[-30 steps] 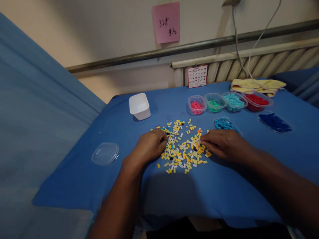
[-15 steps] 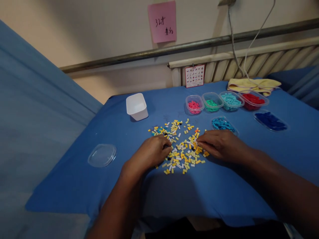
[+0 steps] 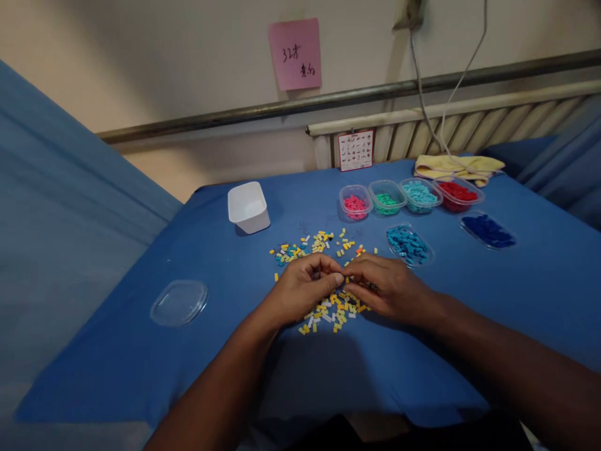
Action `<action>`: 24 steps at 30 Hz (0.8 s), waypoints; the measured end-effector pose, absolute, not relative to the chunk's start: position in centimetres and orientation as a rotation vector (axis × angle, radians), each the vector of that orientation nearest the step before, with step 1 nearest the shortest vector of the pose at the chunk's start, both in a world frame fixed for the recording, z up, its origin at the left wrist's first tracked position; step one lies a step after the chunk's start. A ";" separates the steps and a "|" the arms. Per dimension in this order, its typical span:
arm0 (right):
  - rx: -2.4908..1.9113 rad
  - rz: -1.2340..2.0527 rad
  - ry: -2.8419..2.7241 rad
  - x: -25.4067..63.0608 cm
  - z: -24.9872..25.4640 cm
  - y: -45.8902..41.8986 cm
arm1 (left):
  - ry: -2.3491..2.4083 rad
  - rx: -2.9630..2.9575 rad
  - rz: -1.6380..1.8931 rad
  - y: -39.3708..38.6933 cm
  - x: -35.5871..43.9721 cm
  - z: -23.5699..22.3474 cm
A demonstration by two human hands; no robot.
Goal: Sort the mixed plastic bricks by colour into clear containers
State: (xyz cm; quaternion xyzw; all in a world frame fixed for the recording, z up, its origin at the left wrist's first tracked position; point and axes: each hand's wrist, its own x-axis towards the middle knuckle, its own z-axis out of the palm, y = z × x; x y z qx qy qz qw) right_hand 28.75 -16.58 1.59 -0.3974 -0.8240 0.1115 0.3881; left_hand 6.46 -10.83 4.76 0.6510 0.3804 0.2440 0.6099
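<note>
A loose pile of small toy building bricks (image 3: 328,311), mostly yellow, pale yellow and white with a few blue, black and orange ones, lies on the blue cloth. My left hand (image 3: 310,285) hovers over its middle, thumb and fingertips brought together in a pinch. Close against it, my right hand (image 3: 392,289) has its fingers bent and drawn together, and the fingertips of both hands meet or nearly meet. Whatever lies between the fingers is too small or hidden to make out. Part of the pile is covered by the hands.
At the back stand clear tubs of pink (image 3: 355,205), green (image 3: 387,200), light blue (image 3: 421,195) and red bricks (image 3: 457,193). Nearer are trays of blue (image 3: 408,244) and dark blue bricks (image 3: 488,230). Left are a white box (image 3: 248,208) and clear lid (image 3: 179,303). A yellow cloth (image 3: 457,168) lies behind.
My left hand has moved right across the pile and my right hand has come left, so the fingertips now come together. The view has shifted a little to the right.
</note>
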 end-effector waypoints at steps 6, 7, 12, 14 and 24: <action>-0.966 0.293 -2.010 28.7 2.1 -16.1 | 0.881 1.322 0.597 -10.8 7.8 3.9; -0.970 0.301 -2.011 28.7 2.1 -16.1 | 0.888 1.335 0.603 -10.8 7.9 4.0; -1.025 0.284 -2.020 28.5 2.1 -16.0 | 0.881 1.373 0.605 -11.1 8.2 3.8; -1.055 0.250 -2.019 28.9 2.2 -15.8 | 0.867 1.407 0.604 -11.1 8.2 3.7; -1.841 -0.187 -1.919 39.2 0.7 -13.3 | 1.489 1.800 1.162 -5.7 1.1 5.7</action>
